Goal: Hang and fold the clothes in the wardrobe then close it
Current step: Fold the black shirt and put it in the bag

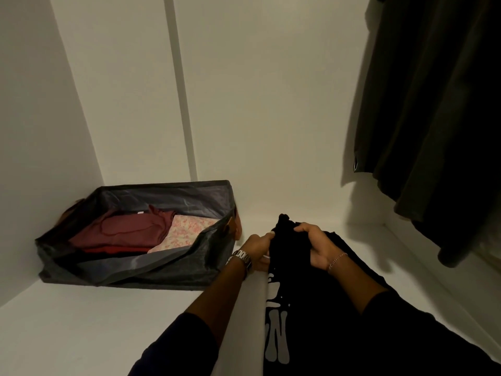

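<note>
A black garment with white print [287, 267] lies bunched on the white wardrobe floor [108, 321] in front of me. My left hand [257, 248], with a watch on its wrist, pinches the garment's left edge. My right hand [314, 245], a thin bracelet at the wrist, grips a fold at the top of the same garment. Both hands sit close together over the cloth. The lower part of the garment runs down toward me, partly under my right arm.
A grey fabric storage box [151, 270] stands open at the left corner, holding folded maroon clothes [122, 232] and a pink patterned piece [187, 232]. Dark clothes [433, 118] hang at the upper right. White walls close in the back and left.
</note>
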